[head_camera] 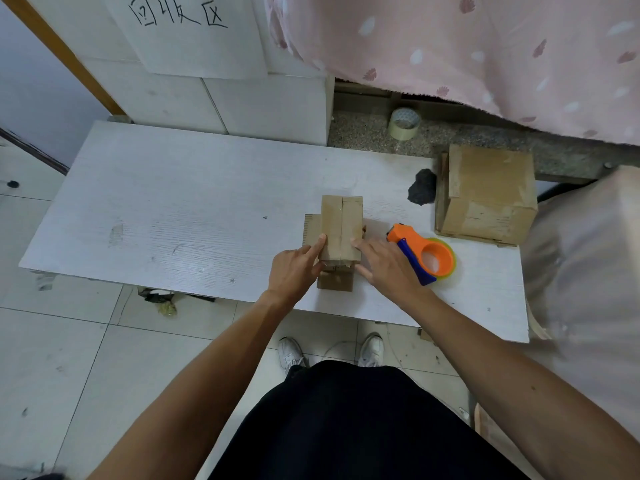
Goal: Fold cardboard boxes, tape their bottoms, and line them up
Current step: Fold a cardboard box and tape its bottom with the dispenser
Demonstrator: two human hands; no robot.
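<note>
**Cardboard seam under pressure, tape hold unproven**

Sits near the front edge of the white wood-grain bench (173, 209): small brown cardboard box (341, 230), closed flaps facing up, seam running down the middle (a faint sheen hints at clear tape, but hard to confirm). Flanked by the left hand (294, 271) and the right hand (384, 268), fingers (320, 242) straight and pressed against the two sides, clasping nothing. Just beside the right hand, an orange tape dispenser with a blue handle (420, 254); well apart at the bench's right end, a larger brown cardboard box (488, 195).

Likely trouble from here:
- Squeezing unevenly could skew the walls and spring the seam apart.
- Dragging towards the near edge could snag the loose flap underneath, or tip the box off.
- Swinging the right wrist wide could knock the dispenser.
</note>
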